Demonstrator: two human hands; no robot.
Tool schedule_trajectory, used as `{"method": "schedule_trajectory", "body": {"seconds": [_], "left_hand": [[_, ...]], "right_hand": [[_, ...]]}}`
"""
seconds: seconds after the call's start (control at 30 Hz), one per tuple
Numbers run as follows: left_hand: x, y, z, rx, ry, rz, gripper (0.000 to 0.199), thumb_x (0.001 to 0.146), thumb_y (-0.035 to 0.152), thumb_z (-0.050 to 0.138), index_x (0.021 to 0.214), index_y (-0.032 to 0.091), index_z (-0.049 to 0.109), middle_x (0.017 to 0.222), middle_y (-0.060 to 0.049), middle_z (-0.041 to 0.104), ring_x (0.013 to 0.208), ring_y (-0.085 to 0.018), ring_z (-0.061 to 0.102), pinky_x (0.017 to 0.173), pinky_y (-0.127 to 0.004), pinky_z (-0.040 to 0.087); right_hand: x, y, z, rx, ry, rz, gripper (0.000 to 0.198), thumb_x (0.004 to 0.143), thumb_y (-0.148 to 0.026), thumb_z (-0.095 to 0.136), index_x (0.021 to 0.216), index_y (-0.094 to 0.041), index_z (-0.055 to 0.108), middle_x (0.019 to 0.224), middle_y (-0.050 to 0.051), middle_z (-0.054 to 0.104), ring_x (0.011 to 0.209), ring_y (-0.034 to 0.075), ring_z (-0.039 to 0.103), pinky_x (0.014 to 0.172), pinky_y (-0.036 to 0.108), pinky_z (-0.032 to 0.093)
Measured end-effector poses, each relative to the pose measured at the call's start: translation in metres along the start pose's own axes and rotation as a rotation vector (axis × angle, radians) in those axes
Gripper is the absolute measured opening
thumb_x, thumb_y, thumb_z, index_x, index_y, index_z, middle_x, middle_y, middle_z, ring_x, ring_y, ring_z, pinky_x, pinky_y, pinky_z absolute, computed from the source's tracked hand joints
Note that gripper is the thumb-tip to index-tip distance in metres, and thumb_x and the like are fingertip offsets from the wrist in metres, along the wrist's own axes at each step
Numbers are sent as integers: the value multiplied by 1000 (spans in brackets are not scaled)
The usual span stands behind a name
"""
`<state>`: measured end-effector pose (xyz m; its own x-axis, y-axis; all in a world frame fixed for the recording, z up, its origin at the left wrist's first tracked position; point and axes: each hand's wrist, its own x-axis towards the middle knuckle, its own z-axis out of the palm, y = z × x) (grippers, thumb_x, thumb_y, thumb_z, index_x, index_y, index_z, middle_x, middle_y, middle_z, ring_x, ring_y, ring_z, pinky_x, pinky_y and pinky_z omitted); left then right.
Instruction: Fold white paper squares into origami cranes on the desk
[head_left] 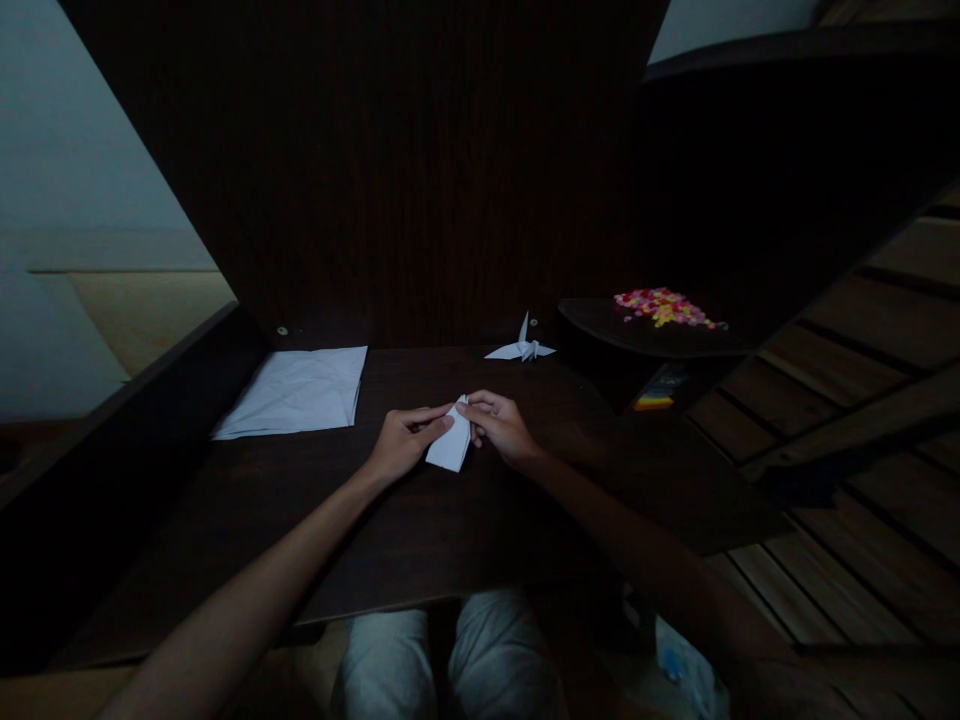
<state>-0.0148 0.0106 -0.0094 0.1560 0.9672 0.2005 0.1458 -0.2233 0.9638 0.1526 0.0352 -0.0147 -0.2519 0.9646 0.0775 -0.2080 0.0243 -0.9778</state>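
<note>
Between my two hands is a piece of folded white paper [450,447], narrow at its top and wider toward me. My left hand [407,437] pinches its left side, thumb lying on the face of the paper. From the other side my right hand [501,425] grips the upper right edge near the tip, its lower fingers partly hidden behind the paper. Beyond my hands a white origami crane [523,347] stands on the dark wooden desk [390,540]. A stack of white paper sheets [300,392] lies to the left.
A small curved shelf [600,318] at the right holds a heap of pink, red and yellow bits [664,306]. Below it is a colourful item [654,395]. A tall dark back panel [420,180] and a left side board [135,450] border the desk.
</note>
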Motion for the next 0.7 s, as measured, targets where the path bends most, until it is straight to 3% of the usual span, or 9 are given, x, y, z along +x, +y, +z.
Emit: {"method": "schedule_trajectory", "body": {"seconds": [0.23,0.43,0.7], "left_hand": [[0,1,1,-124,-33,-104,45,67,38,75,105,13,70,76,-4,72,65,-15,64,60,-24,48],[-2,5,4,-177,-191,-156,39,67,42,75,93,12,71,89,-9,74,80,-21,68,73,-30,52],[-1,3,2,-130,-98,-125,37,64,44,77,82,12,70,81,-8,73,72,-20,67,68,-30,52]], "right_hand": [[1,2,-3,-41,22,-66,33,64,-45,75,71,-14,65,49,-3,56,39,7,47,35,18,37],[-1,-1,-1,-80,28,-90,35,64,-48,74,71,-14,69,49,-2,56,40,8,47,38,21,40],[-3,-6,0,-117,12,-104,32,65,-45,74,74,-14,69,55,-1,58,45,9,51,41,22,43]]}}
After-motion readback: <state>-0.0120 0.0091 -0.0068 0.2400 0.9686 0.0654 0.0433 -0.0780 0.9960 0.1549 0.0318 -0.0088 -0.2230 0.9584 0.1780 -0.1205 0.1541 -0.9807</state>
